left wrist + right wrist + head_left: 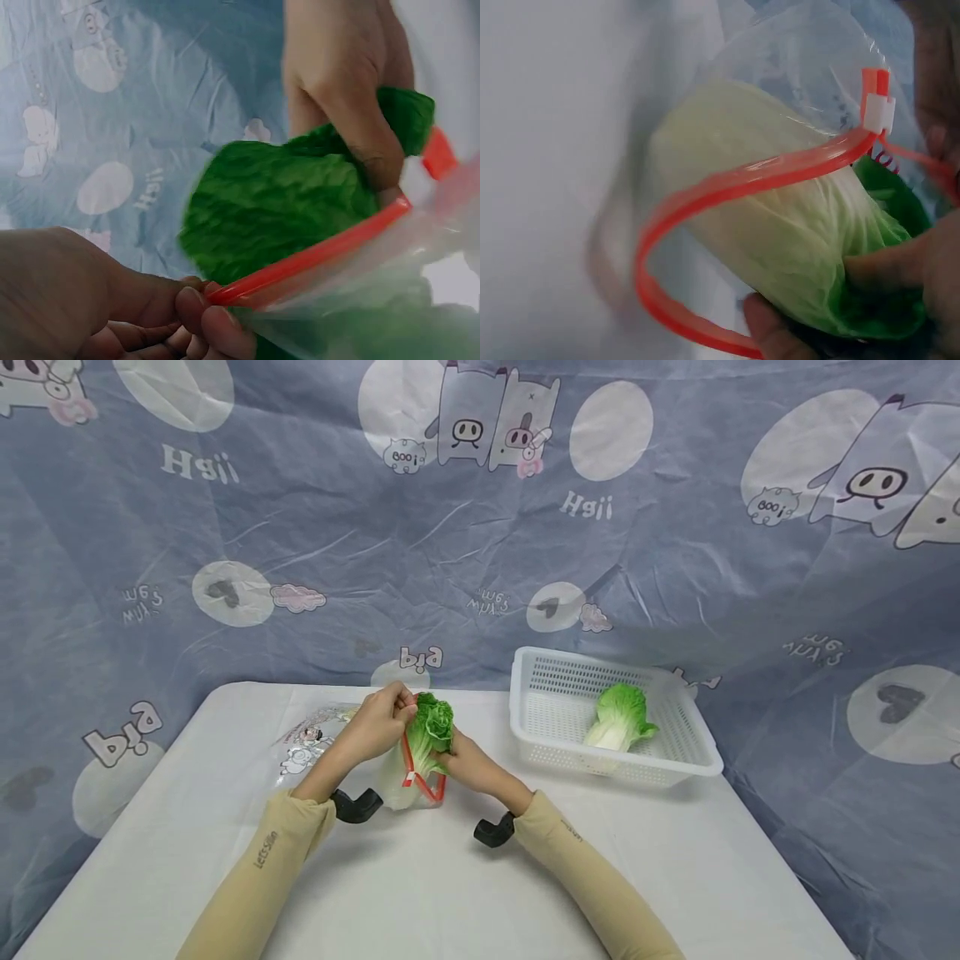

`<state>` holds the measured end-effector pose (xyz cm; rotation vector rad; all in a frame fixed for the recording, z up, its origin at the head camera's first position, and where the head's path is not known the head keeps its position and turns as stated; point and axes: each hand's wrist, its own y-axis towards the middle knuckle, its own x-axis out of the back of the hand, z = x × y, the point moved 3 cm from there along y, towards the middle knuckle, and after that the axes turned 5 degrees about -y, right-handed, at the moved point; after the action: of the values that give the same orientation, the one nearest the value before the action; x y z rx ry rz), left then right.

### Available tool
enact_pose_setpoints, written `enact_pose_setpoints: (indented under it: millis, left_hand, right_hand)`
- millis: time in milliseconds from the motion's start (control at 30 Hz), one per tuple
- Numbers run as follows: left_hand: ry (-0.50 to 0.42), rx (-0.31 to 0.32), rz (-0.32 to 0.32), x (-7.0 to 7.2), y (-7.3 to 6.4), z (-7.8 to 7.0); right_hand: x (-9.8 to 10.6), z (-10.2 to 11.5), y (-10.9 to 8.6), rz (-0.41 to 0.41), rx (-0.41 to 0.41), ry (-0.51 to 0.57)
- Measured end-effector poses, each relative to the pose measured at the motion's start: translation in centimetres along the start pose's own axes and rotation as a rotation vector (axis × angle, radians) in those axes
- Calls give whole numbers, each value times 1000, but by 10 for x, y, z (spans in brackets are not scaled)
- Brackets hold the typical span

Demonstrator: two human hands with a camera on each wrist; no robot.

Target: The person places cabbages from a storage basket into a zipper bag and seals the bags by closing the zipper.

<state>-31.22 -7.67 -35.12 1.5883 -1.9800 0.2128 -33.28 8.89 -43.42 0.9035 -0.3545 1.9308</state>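
Observation:
A napa cabbage (431, 727) with frilly green leaves lies partly inside a clear slider bag (772, 64), its pale base in the bag and its leafy end sticking out of the mouth. The bag's red zip strip (742, 180) loops around the cabbage, with a white slider (879, 114) at one end. My left hand (378, 724) pinches the red strip between thumb and fingertips beside the leaves. With thumb and fingers around the green leaves, my right hand (477, 765) grips the cabbage near its top. Part of the right fingers is hidden by leaves.
A white perforated basket (622, 760) stands at the back right, holding another napa cabbage (619, 718). Left of my left hand, clear plastic with cartoon prints (303, 747) lies flat on the white table (420, 893). A grey-blue patterned cloth (420, 543) hangs behind the table.

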Motion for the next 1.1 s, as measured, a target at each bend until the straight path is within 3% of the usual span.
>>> enact_pose_setpoints:
  millis: [133, 267, 433, 567, 733, 933, 1100]
  left_hand:
    - [17, -45, -25, -4, 1, 0]
    - [39, -77, -16, -9, 0, -4]
    - [62, -54, -5, -8, -1, -5]
    - [55, -37, 53, -8, -3, -7]
    - [50, -55, 103, -9, -6, -12]
    - [50, -49, 82, -9, -6, -10]
    - [52, -37, 62, -7, -4, -8]
  right_hand:
    - [-1, 17, 0, 84, -1, -92]
    - [-4, 22, 3, 139, -56, -125]
    - [-12, 9, 8, 116, -188, -53]
    - [-18, -3, 9, 86, -324, 45]
    - [-22, -9, 6, 92, -439, 88]
    - [-22, -6, 1, 94, -439, 55]
    - [-10, 5, -4, 110, -407, 36]
